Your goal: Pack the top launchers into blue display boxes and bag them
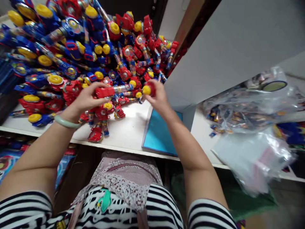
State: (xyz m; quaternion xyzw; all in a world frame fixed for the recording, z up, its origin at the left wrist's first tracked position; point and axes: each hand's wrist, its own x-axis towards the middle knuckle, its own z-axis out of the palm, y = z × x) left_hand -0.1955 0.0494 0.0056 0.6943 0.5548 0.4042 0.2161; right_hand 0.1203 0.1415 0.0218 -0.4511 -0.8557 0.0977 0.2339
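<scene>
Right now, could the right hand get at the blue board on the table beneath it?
Probably yes: the blue board lies bare just below the right hand, nothing between. But that hand and the left hand both grip a red toy, so it is not free.

A big pile of red and blue toys with yellow caps covers the far left part of the white table. One red toy lies apart, near the front edge. A flat light blue sheet lies on the table, just beside a large grey board that stands tilted. To the right lie clear plastic bags, blurred, perhaps filled with small parts, and paler bags in front of them.
</scene>
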